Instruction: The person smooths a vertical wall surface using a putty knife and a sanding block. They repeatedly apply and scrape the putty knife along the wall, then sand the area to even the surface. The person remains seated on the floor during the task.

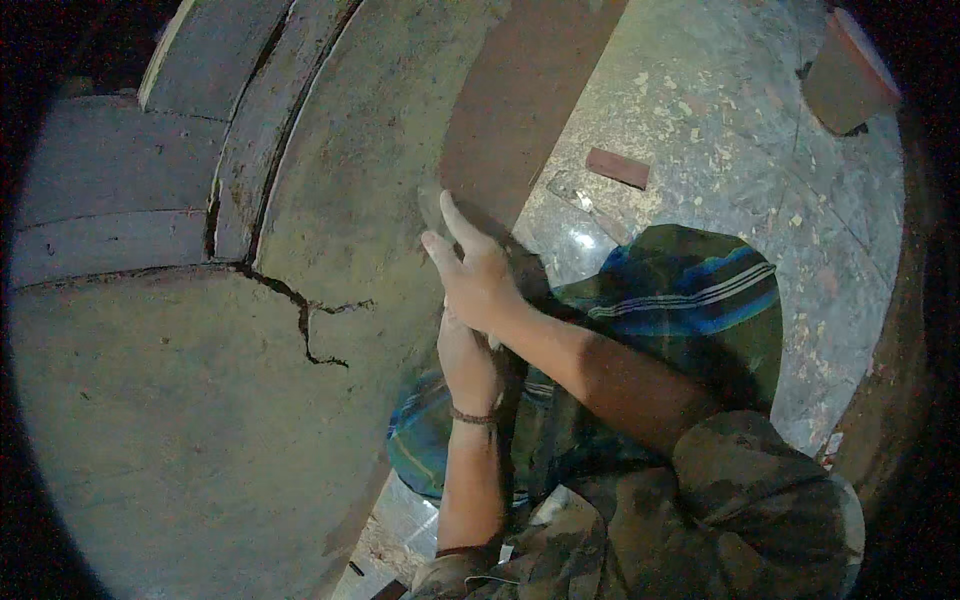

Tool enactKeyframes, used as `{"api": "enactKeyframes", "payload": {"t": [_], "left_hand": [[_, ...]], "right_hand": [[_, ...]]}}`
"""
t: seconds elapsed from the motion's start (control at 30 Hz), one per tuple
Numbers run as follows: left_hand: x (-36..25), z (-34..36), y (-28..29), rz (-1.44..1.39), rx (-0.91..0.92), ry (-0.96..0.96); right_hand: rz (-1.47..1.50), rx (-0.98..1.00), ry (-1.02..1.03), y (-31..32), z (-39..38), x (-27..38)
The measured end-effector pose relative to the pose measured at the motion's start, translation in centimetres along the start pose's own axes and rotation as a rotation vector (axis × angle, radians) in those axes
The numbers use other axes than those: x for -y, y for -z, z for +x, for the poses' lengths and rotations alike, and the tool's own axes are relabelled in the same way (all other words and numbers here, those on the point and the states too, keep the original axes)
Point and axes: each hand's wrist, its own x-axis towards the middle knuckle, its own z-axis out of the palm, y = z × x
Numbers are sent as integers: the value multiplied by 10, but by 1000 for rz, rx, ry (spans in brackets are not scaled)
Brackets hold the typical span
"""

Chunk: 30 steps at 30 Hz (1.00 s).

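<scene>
My right hand (477,280) lies across my left hand (468,368), the two touching in front of my knees. The right thumb and a forefinger stretch out apart, and I see nothing between them. A pale, blurred shape beside the right fingertips is too unclear to name. The left hand, with a dark bracelet at its wrist, points away from me; its fingers are mostly hidden under the right. Both hands are nearest to a grey-green plastered surface (340,250), whose darker brown band (515,90) runs beyond the fingertips.
A jagged crack (303,318) splits the plaster at left, below curved, raised ledges (240,190). A reddish block (617,168) lies on the speckled grey floor (740,170). A bucket-like container (848,75) stands far right. Dark plaid cloth (690,290) covers my knees.
</scene>
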Motion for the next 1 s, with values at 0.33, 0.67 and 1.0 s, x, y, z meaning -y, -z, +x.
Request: {"api": "enactKeyframes", "payload": {"t": [0.33,0.67,1.0], "left_hand": [[-10,14,-11,-31,29,31],[-23,22,-21,59,53,-16],[-25,38,-30,57,11,-123]], "right_hand": [[97,-38,26,15,22,7],[35,-17,-11,24,38,12],[36,-74,9,31,52,13]]}}
